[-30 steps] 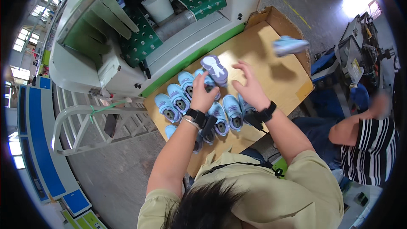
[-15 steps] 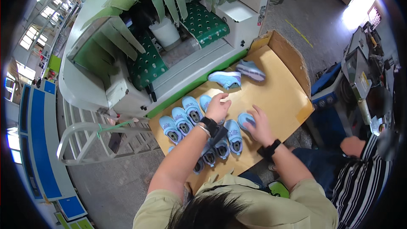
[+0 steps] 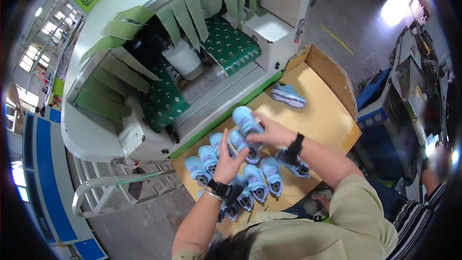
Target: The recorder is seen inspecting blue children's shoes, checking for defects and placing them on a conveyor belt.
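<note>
The low-cut blue sneaker (image 3: 245, 118) gripped by the right hand (image 3: 275, 132) should be steadied; at its seven o'clock, the left hand's (image 3: 228, 166) fingers are parted.

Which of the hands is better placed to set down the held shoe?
Right, I'd judge: the right hand grips the light-blue shoe, while the left hand is open and appears empty.
</note>
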{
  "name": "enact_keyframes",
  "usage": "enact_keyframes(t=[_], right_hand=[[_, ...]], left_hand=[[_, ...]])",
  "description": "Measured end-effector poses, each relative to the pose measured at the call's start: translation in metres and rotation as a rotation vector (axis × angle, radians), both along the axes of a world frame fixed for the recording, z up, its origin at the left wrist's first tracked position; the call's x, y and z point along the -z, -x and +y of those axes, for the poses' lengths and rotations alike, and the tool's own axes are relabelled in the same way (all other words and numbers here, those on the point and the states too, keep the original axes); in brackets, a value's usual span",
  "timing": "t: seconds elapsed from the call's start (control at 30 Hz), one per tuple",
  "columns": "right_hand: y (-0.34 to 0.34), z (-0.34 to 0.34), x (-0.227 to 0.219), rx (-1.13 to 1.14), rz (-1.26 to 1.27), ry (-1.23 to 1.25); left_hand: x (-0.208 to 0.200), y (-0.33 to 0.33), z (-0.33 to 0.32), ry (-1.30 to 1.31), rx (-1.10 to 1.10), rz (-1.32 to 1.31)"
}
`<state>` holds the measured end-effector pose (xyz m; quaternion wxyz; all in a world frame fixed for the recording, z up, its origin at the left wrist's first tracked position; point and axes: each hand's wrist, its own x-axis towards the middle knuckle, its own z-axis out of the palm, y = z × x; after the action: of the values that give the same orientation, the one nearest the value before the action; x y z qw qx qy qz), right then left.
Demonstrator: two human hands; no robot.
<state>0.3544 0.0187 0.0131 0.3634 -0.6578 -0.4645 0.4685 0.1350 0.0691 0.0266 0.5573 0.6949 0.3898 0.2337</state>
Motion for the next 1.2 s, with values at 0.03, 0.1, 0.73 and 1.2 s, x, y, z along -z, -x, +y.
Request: enact_keyframes(t=[0.03, 0.1, 0.73, 1.2], right_hand=[[0.012, -0.018, -0.005, -0.048, 0.240, -0.062], [0.019, -0.066, -0.010, -0.160, 0.121, -0.330], [-0.039, 0.102, -0.149, 0.383, -0.585, -1.003], [-0.106, 0.011, 0.046, 0.686, -1.037, 0.064]], left_hand=[[-0.003, -0.015, -0.008, 0.262, -0.030, -0.287], [-0.024, -0.023, -0.012, 0.375, -0.113, -0.273], [-0.066, 0.036, 0.086, -0.712, -0.330, 0.056], [-0.030, 0.141, -0.036, -0.348, -0.193, 0.409]])
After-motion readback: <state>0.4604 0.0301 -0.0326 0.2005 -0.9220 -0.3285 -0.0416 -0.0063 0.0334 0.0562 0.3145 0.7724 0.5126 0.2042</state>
